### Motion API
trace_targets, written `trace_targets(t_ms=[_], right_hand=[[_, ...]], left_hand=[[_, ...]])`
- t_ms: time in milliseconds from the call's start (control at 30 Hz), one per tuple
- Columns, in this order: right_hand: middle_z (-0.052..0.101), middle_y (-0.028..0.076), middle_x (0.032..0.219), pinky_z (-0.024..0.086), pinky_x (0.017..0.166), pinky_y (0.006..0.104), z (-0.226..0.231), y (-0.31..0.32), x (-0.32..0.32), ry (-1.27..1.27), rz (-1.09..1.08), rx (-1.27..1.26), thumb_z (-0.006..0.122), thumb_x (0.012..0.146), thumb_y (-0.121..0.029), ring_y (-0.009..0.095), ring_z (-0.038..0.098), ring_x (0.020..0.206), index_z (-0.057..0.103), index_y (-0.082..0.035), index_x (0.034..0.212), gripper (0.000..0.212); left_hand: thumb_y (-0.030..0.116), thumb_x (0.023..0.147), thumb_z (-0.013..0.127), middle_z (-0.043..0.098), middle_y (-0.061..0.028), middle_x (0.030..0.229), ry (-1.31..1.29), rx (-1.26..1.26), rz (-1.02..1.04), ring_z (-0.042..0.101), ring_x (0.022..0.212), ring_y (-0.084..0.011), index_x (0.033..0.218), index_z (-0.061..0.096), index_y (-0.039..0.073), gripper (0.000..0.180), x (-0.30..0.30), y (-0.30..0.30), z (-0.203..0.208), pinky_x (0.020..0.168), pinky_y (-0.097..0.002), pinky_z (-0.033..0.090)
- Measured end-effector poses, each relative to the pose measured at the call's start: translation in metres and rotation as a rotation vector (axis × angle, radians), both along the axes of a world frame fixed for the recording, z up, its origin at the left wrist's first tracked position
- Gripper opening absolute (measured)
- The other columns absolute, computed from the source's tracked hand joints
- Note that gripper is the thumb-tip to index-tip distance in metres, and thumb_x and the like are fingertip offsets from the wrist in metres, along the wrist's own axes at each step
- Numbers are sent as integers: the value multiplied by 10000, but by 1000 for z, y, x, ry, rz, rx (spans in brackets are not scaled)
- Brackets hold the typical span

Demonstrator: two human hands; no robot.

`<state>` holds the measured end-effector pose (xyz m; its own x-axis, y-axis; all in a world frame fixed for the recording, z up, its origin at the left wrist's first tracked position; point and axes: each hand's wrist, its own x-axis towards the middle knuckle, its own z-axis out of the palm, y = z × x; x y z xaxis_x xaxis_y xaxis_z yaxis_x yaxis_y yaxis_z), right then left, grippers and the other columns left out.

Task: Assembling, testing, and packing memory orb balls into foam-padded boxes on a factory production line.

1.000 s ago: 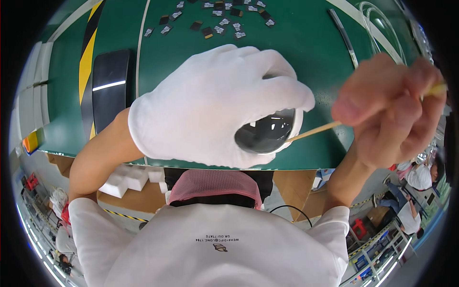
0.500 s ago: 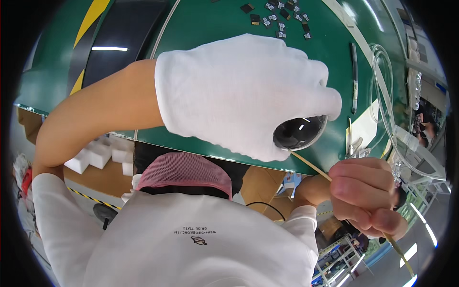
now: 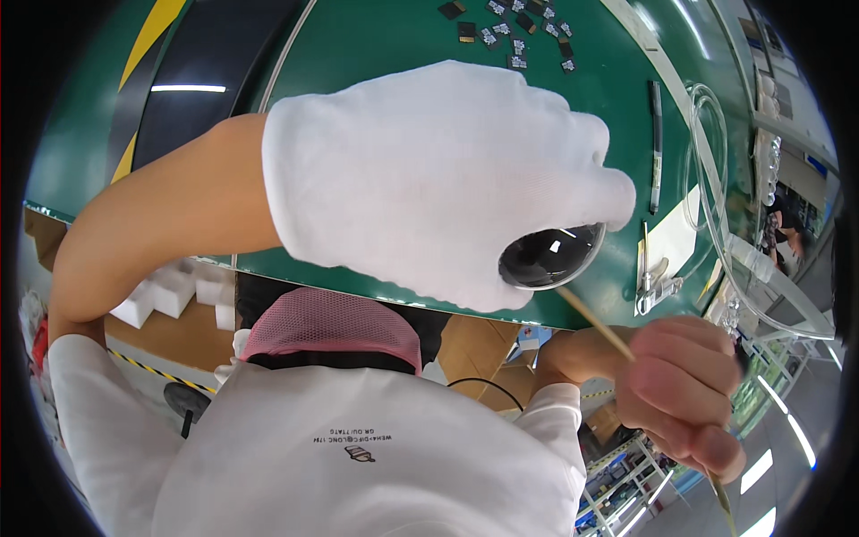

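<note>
My left hand (image 3: pixel 438 174), in a white glove, is closed around a glossy black dome (image 3: pixel 550 257) with a clear rim, over the table's near edge. Part of the dome is hidden by the glove. A thin wooden stick (image 3: pixel 598 324) is gripped in the bare fingers of my right hand (image 3: pixel 676 385), lower right. One end of the stick meets the dome's lower rim; whether it touches cannot be made out. Its other end, darker and frayed-looking, sticks out below my right hand.
Several small black memory cards (image 3: pixel 467 33) lie on the green table (image 3: pixel 376 45) beyond my left hand. To the right are a pen (image 3: pixel 656 148), coiled clear tubing (image 3: pixel 716 192), white paper (image 3: pixel 677 234) and a small metal tool (image 3: pixel 659 294). A dark strip (image 3: pixel 210 89) crosses the table at left.
The stick's upper end has moved right along the dome's lower rim. My right hand has dropped slightly and turned. My left hand keeps its grip, and the whole view has shifted a little.
</note>
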<state>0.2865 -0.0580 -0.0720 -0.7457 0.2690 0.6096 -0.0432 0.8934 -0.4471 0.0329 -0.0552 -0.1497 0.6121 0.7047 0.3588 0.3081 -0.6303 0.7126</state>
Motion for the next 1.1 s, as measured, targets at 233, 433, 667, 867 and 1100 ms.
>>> trace_targets(t_ms=[233, 433, 667, 867, 1100], right_hand=[[683, 173, 896, 554, 472, 366, -1, -2, -5, 21, -24, 4, 496, 1058, -194, 275, 631, 647, 358, -75, 1255, 268], [691, 162, 844, 576, 479, 366, -3, -5, -8, -32, -22, 31, 554, 1012, -185, 278, 671, 631, 345, -84, 1208, 304], [654, 119, 736, 548, 418, 328, -10, -8, -10, 113, -98, 66, 406, 1100, -278, 240, 619, 543, 329, -100, 1122, 196], [658, 108, 800, 533, 407, 315, -9, -10, -9, 43, -77, 106, 355, 1122, -306, 227, 640, 621, 322, -119, 1134, 190], [677, 97, 835, 536, 407, 296, -8, -12, -9, 22, -75, 115, 320, 1132, -309, 220, 643, 617, 323, -140, 1137, 168]], left_hand=[[147, 679, 831, 637, -58, 1021, -11, 12, 1, 633, 814, -288, 1114, 655, 149, 470, 0, -1, -2, 699, -382, 515], [139, 654, 846, 627, -56, 1035, 34, -5, -13, 633, 830, -285, 1132, 656, 154, 515, 0, 0, 2, 705, -379, 512], [132, 655, 844, 620, -60, 1026, 4, 13, -1, 634, 830, -284, 1121, 657, 151, 503, 3, -1, -1, 699, -379, 508], [130, 664, 840, 617, -61, 1012, -22, 15, 14, 627, 804, -282, 1108, 650, 151, 483, 4, -1, -4, 678, -374, 502], [130, 666, 837, 620, -60, 1000, -46, 25, 0, 617, 784, -290, 1111, 647, 154, 485, 4, 1, -6, 670, -381, 500]])
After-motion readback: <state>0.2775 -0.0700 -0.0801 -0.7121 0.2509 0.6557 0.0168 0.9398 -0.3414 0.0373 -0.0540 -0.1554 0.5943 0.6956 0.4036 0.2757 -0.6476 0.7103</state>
